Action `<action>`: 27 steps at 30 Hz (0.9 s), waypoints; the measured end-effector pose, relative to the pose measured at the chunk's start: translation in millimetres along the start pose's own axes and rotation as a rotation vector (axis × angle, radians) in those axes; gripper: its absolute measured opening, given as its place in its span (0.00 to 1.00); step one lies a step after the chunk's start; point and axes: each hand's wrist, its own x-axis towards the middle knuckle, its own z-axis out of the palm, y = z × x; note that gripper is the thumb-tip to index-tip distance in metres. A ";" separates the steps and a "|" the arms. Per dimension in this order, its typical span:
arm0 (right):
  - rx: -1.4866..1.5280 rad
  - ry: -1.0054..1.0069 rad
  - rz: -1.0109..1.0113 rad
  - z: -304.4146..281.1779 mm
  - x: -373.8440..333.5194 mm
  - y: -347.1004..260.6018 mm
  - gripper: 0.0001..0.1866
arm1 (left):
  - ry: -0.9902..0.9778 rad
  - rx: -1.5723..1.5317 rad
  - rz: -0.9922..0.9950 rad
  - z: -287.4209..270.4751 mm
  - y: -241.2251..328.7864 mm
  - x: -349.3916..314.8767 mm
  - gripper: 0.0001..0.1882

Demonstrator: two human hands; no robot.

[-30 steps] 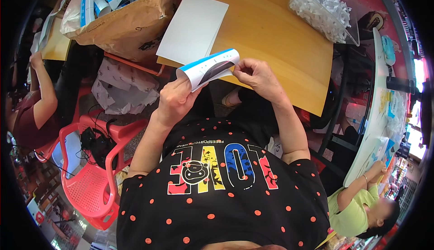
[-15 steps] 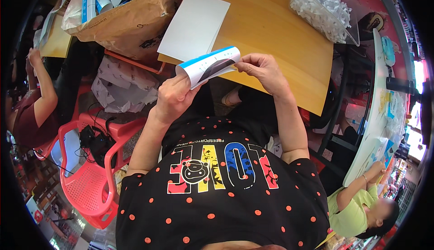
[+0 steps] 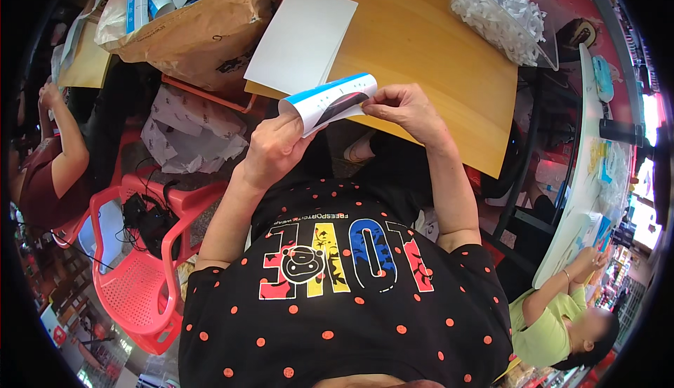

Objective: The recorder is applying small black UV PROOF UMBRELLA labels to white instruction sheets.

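Observation:
A white printed sheet with a blue band and a dark picture [image 3: 326,100] is curled into an open roll above the table's near edge. My left hand [image 3: 275,153] is closed on its left end, with some fingers tucked inside the curl. At the sheet's right end, my right hand [image 3: 406,111] pinches the lower corner between thumb and finger. Just beyond the roll, white sheets [image 3: 302,37] lie flat on the wooden table [image 3: 414,44].
A brown paper bag [image 3: 203,41] full of similar blue-and-white rolls stands at the far left. A clear bin of white paper strips [image 3: 495,16] sits at the far right. A red plastic chair [image 3: 137,290] stands at left. Other people work on both sides.
The curled sheet has shifted slightly right and turned a little. My right hand's pinch has slid a bit down and left along the sheet's edge.

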 end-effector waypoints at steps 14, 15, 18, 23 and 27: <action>-0.066 -0.017 0.029 12.8 11.1 14.9 0.12 | -0.008 0.011 0.001 3.2 -6.0 -2.2 0.13; -0.073 -0.006 0.022 13.1 11.2 15.8 0.12 | -0.005 0.008 0.004 3.1 -6.2 -2.2 0.13; -0.029 0.013 0.005 11.1 8.3 16.8 0.11 | -0.007 0.007 0.014 3.0 -7.1 -2.1 0.13; 0.001 0.042 0.014 0.1 -7.1 1.7 0.10 | -0.006 0.031 -0.033 0.9 -12.4 -6.3 0.14; -0.006 0.155 -0.032 2.8 -6.0 0.3 0.08 | 0.007 0.023 -0.012 1.8 -9.8 -4.1 0.13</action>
